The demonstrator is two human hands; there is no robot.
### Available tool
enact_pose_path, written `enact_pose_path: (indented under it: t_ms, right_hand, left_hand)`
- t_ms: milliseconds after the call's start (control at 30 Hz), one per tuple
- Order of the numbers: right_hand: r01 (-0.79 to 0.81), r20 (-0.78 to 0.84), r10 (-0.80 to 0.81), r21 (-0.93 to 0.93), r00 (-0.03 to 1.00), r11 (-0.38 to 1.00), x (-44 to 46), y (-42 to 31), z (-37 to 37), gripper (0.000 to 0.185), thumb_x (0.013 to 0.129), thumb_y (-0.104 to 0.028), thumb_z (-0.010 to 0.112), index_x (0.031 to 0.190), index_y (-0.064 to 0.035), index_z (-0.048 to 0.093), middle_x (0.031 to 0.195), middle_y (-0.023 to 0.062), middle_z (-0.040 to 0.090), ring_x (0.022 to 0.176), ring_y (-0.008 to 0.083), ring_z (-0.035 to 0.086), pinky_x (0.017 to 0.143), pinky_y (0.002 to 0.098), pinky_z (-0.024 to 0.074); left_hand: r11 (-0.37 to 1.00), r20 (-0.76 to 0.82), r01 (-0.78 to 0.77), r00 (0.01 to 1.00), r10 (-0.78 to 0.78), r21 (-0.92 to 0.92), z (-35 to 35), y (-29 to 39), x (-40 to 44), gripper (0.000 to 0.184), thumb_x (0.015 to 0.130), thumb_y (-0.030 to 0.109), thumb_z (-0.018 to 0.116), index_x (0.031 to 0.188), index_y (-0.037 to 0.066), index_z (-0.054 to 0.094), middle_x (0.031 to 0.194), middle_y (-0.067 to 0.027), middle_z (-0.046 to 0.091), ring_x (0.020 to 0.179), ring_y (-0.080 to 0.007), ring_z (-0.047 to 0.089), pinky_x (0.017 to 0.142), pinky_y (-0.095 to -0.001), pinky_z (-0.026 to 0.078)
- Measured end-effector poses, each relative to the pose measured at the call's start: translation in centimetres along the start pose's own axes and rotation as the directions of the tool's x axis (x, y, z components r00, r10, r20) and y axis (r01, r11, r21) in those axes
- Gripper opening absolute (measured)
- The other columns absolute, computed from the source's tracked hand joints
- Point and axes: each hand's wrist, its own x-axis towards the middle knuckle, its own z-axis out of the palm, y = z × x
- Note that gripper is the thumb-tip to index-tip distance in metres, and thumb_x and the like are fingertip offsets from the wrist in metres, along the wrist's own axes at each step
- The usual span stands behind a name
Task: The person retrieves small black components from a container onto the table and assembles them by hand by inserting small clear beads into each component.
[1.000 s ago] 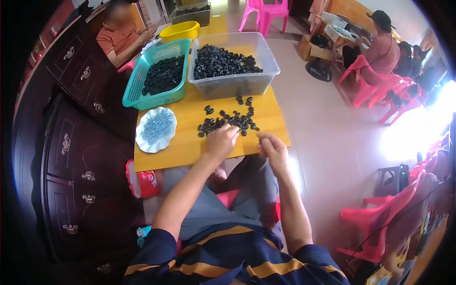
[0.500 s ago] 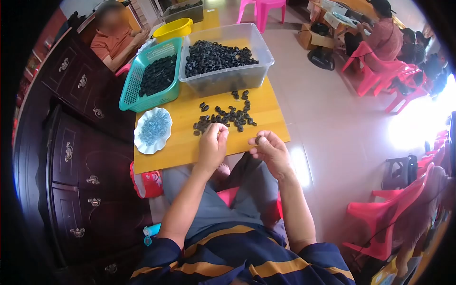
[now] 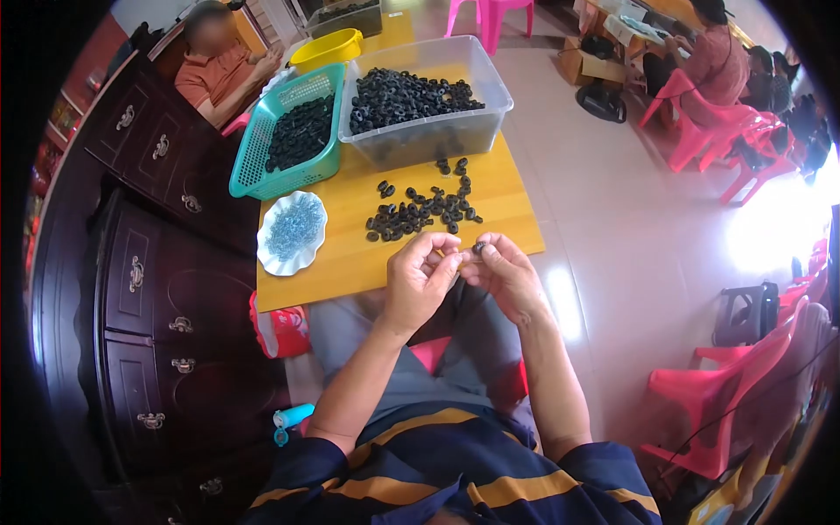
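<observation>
In front of the table's near edge, my left hand and my right hand meet at the fingertips. A small black ring-like piece is pinched between my right thumb and fingers. My left thumb and forefinger are pressed together right beside it; what they hold, if anything, is too small to make out. Just beyond my hands, loose black ring-like pieces lie scattered on the yellow tabletop. To the left, a white scalloped dish holds many tiny clear-bluish pieces.
A clear plastic bin full of black rings stands at the table's back, beside a teal basket of black pieces. Behind them is a yellow basin. Dark wooden drawers border the left; pink chairs stand right. Two people sit farther off.
My left hand has come away from the loose rings and moved right to meet my right hand. The right hand still holds its black piece. The view has shifted slightly.
</observation>
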Motion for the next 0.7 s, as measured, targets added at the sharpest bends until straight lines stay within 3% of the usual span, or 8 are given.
enact_pose_path:
  t_ms: [67,300,467,600,700]
  right_hand:
    - [-0.009,-0.002,0.009,0.016,1.000,1.000,0.0,0.2,0.0,0.015,0.104,-0.018,0.055,0.116,-0.0085,0.054,0.102,0.0075,0.068,0.084,0.0132,0.068,0.078,0.0263,0.0556]
    - [-0.004,-0.001,0.004,-0.064,1.000,0.998,-0.1,0.5,-0.3,0.014,0.102,-0.018,0.059,0.111,-0.0080,0.058,0.094,-0.0001,0.062,0.082,0.0098,0.064,0.076,0.0246,0.0530]
    - [0.004,-0.010,-0.006,-0.154,1.000,0.988,-0.2,0.2,-0.7,0.015,0.100,-0.017,0.063,0.110,-0.0072,0.059,0.094,-0.0008,0.062,0.081,0.0091,0.063,0.076,0.0238,0.0519]
    - [0.016,0.013,-0.014,-0.202,1.000,0.979,-0.3,-0.4,-0.9,0.013,0.100,-0.015,0.063,0.108,-0.0064,0.059,0.094,-0.0012,0.062,0.081,0.0090,0.063,0.076,0.0240,0.0519]
    - [0.041,0.065,-0.025,-0.256,0.998,0.966,-0.3,-0.7,-1.4,0.013,0.099,-0.015,0.064,0.108,-0.0060,0.060,0.095,-0.0011,0.062,0.081,0.0087,0.063,0.076,0.0239,0.0523]
  left_hand:
    - [0.998,0.039,0.033,0.999,-0.035,0.048,-0.1,0.5,-0.1,0.016,0.089,-0.005,0.069,0.103,0.000,0.065,0.089,-0.0021,0.067,0.074,-0.0033,0.061,0.067,-0.0192,0.052]
    - [0.986,0.042,-0.025,0.999,0.018,0.164,0.2,0.6,0.2,0.021,0.084,-0.005,0.073,0.103,0.000,0.066,0.085,-0.0021,0.067,0.070,-0.0048,0.061,0.065,-0.0204,0.052]
    - [0.979,0.130,0.044,0.989,-0.070,0.198,-0.2,1.3,0.7,0.022,0.085,-0.004,0.073,0.105,0.001,0.066,0.084,-0.0017,0.067,0.071,-0.0048,0.061,0.066,-0.0204,0.052]
    - [0.988,0.151,0.099,0.982,-0.116,0.114,-0.3,0.5,1.1,0.023,0.086,-0.002,0.073,0.107,0.001,0.066,0.083,0.0003,0.065,0.072,-0.0041,0.060,0.066,-0.0200,0.051]
    - [0.990,0.274,0.115,0.952,-0.134,0.084,-0.8,0.3,1.8,0.024,0.087,-0.001,0.073,0.110,0.002,0.066,0.080,0.0029,0.062,0.071,-0.0030,0.058,0.066,-0.0192,0.050]
